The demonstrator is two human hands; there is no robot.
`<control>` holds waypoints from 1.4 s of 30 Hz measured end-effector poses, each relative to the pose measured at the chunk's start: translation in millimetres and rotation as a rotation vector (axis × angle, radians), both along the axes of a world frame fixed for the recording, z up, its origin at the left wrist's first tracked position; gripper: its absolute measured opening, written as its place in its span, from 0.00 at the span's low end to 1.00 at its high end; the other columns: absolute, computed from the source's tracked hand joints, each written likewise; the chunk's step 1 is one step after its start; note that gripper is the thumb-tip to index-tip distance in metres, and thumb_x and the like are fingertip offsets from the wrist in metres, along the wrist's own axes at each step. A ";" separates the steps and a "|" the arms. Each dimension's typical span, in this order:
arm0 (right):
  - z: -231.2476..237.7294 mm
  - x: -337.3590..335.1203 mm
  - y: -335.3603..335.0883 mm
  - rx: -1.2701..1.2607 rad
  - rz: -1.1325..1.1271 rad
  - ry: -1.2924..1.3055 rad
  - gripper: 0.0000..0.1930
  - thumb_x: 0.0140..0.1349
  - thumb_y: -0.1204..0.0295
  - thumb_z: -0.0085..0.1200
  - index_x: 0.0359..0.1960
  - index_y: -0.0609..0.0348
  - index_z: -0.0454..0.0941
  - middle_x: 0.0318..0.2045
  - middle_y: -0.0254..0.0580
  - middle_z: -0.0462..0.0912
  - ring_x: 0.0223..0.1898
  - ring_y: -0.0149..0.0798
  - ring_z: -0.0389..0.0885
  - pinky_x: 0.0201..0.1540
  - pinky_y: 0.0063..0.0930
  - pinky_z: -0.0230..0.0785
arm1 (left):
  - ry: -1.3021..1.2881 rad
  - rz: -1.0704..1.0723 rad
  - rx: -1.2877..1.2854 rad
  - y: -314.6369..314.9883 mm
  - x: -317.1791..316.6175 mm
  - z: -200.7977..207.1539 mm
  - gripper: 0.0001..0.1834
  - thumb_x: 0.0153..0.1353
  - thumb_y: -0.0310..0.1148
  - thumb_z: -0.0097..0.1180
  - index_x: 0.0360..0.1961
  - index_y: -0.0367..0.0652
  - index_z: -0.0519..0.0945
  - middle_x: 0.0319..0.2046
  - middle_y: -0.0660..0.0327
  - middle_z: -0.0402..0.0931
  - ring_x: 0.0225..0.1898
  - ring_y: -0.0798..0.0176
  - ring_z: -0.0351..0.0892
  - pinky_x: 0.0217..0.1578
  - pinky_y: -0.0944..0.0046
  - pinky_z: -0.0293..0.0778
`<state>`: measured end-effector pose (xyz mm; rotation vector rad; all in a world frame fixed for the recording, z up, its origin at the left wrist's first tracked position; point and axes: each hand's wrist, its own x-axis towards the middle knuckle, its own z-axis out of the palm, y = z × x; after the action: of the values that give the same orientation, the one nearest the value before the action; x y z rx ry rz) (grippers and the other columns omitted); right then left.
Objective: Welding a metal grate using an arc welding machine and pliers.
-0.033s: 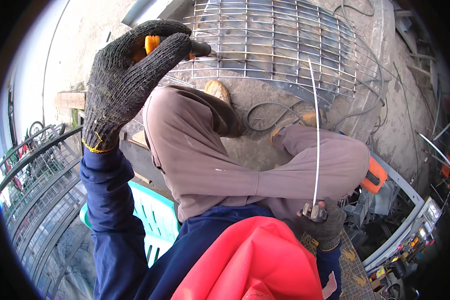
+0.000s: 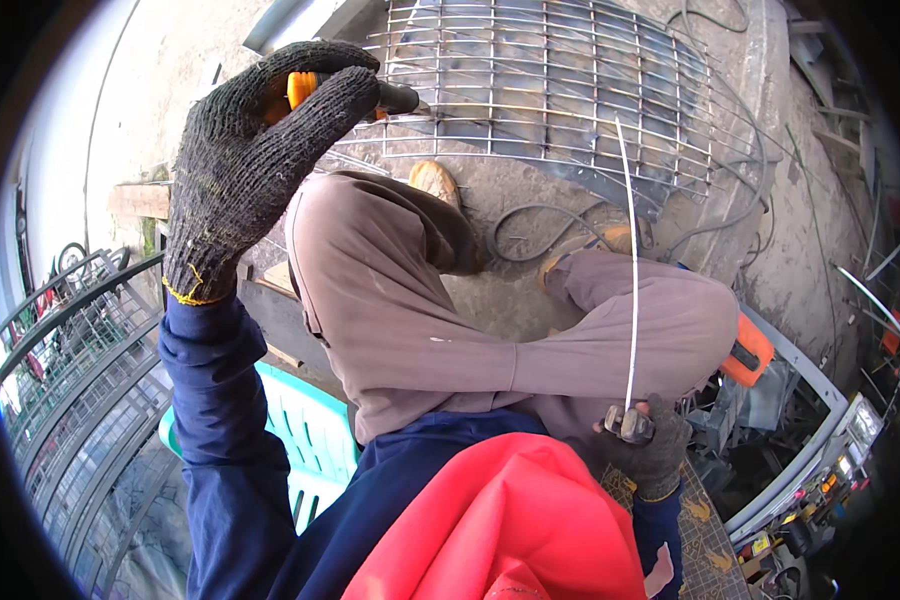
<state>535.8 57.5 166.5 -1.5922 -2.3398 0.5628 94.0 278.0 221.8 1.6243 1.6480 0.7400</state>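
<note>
My left hand (image 2: 255, 150), in a dark knitted glove, is raised at the upper left. Its fingers are closed round an orange-and-black handled tool (image 2: 303, 88), whose exact kind I cannot make out. The tool's black end points toward the wire mesh (image 2: 530, 85) on the ground beyond. Low on the right, by my thigh, my gloved right hand (image 2: 658, 455) grips an electrode holder (image 2: 630, 424). A long white welding rod (image 2: 633, 270) is clamped in its jaws and rises past my bent knee, its tip appearing over the mesh.
A dark metal sheet (image 2: 560, 170) lies under the mesh. Cable (image 2: 515, 212) loops near my feet. A turquoise plastic seat (image 2: 315, 430) is beneath me. Metal railings (image 2: 80, 390) stand at left; scrap metal, an orange object (image 2: 750, 352) and a pale frame (image 2: 805, 455) crowd the right.
</note>
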 end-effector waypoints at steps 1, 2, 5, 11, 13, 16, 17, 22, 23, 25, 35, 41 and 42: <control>0.3 -0.9 1.6 0.001 0.000 -0.001 0.41 0.35 0.62 0.83 0.51 0.62 0.72 0.31 0.42 0.82 0.29 0.47 0.85 0.31 0.39 0.76 | 0.048 0.002 -0.007 -0.5 -0.9 1.8 0.18 0.67 0.38 0.64 0.51 0.35 0.84 0.39 0.57 0.87 0.44 0.67 0.85 0.50 0.65 0.79; 0.4 -1.8 2.7 -0.017 -0.002 0.021 0.41 0.35 0.62 0.83 0.51 0.62 0.72 0.31 0.43 0.82 0.29 0.47 0.85 0.31 0.39 0.76 | 0.095 0.004 -0.013 -1.0 -1.4 2.7 0.18 0.67 0.38 0.64 0.51 0.35 0.84 0.39 0.57 0.87 0.44 0.67 0.85 0.50 0.65 0.79; -1.7 1.5 -1.4 -0.054 -0.012 0.052 0.42 0.35 0.62 0.83 0.52 0.63 0.72 0.32 0.43 0.82 0.30 0.47 0.85 0.32 0.38 0.76 | 0.056 0.024 -0.026 -2.6 -1.2 3.1 0.19 0.68 0.38 0.63 0.52 0.35 0.83 0.39 0.57 0.87 0.44 0.67 0.85 0.50 0.64 0.79; -5.2 1.7 -3.1 -0.025 -0.003 0.062 0.42 0.35 0.62 0.83 0.53 0.64 0.73 0.34 0.42 0.82 0.30 0.47 0.85 0.33 0.38 0.77 | -0.013 -0.029 0.013 -3.0 -2.5 -1.4 0.18 0.68 0.39 0.62 0.52 0.36 0.83 0.39 0.58 0.87 0.44 0.68 0.84 0.50 0.64 0.78; -4.1 1.3 -3.9 -0.021 -0.007 0.068 0.43 0.35 0.62 0.83 0.53 0.64 0.73 0.34 0.42 0.81 0.31 0.47 0.85 0.33 0.38 0.77 | -0.001 -0.034 0.009 -0.6 0.3 -1.3 0.18 0.69 0.39 0.62 0.51 0.36 0.84 0.39 0.58 0.87 0.44 0.68 0.84 0.50 0.65 0.78; -2.0 0.9 -5.7 -0.014 -0.006 0.016 0.44 0.34 0.61 0.83 0.53 0.65 0.73 0.35 0.42 0.82 0.32 0.46 0.84 0.35 0.39 0.78 | 0.028 -0.055 0.000 1.4 2.4 -0.9 0.17 0.69 0.39 0.61 0.50 0.37 0.84 0.40 0.59 0.88 0.44 0.69 0.84 0.50 0.66 0.78; -2.5 2.0 -6.2 -0.015 -0.002 0.015 0.44 0.34 0.60 0.83 0.54 0.65 0.73 0.36 0.42 0.82 0.33 0.46 0.84 0.36 0.39 0.77 | 0.045 -0.075 -0.005 2.0 2.5 -0.3 0.17 0.69 0.39 0.61 0.50 0.37 0.84 0.40 0.60 0.88 0.44 0.69 0.85 0.50 0.66 0.78; -2.5 2.5 -6.1 0.009 0.015 -0.030 0.45 0.34 0.59 0.83 0.55 0.65 0.73 0.37 0.41 0.82 0.35 0.46 0.84 0.37 0.40 0.77 | 0.047 -0.087 -0.002 2.9 -1.2 -1.8 0.18 0.69 0.42 0.61 0.50 0.38 0.85 0.40 0.60 0.88 0.44 0.69 0.85 0.50 0.66 0.79; -3.0 2.7 -5.8 0.003 0.017 -0.028 0.45 0.35 0.58 0.83 0.56 0.65 0.72 0.37 0.41 0.82 0.35 0.46 0.83 0.37 0.41 0.76 | 0.032 -0.090 0.001 3.1 -1.8 -3.5 0.19 0.69 0.43 0.61 0.50 0.39 0.85 0.39 0.61 0.88 0.44 0.69 0.85 0.50 0.66 0.79; -4.0 3.7 -6.4 -0.001 0.018 -0.026 0.46 0.35 0.58 0.83 0.56 0.65 0.72 0.37 0.41 0.82 0.34 0.46 0.83 0.37 0.41 0.76 | 0.072 -0.094 0.017 3.1 -2.0 -5.9 0.19 0.69 0.44 0.61 0.50 0.40 0.85 0.40 0.61 0.88 0.44 0.68 0.85 0.50 0.65 0.79; 1.8 -5.3 -1.3 0.001 0.032 -0.011 0.42 0.37 0.58 0.82 0.52 0.62 0.72 0.34 0.43 0.80 0.32 0.49 0.83 0.34 0.41 0.75 | 0.140 -0.082 0.020 8.2 -7.4 -14.8 0.24 0.68 0.51 0.60 0.53 0.43 0.85 0.41 0.60 0.88 0.43 0.66 0.86 0.48 0.63 0.80; 2.3 -5.7 1.7 0.004 0.166 0.040 0.35 0.40 0.56 0.80 0.45 0.58 0.72 0.30 0.44 0.79 0.28 0.51 0.81 0.28 0.41 0.73 | -0.022 -0.015 -0.221 16.6 16.0 33.1 0.24 0.69 0.47 0.59 0.50 0.34 0.82 0.38 0.57 0.87 0.42 0.65 0.85 0.42 0.67 0.79; 2.2 -7.1 4.1 0.034 0.193 0.057 0.35 0.40 0.55 0.80 0.45 0.57 0.73 0.30 0.44 0.78 0.27 0.51 0.81 0.27 0.42 0.72 | -0.012 -0.023 -0.242 16.5 17.1 35.5 0.24 0.69 0.48 0.59 0.50 0.34 0.82 0.38 0.57 0.87 0.42 0.65 0.86 0.42 0.67 0.79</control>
<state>528.7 61.5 168.7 -1.3263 -2.4614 0.5968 111.1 294.6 257.3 1.4616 1.6386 0.5159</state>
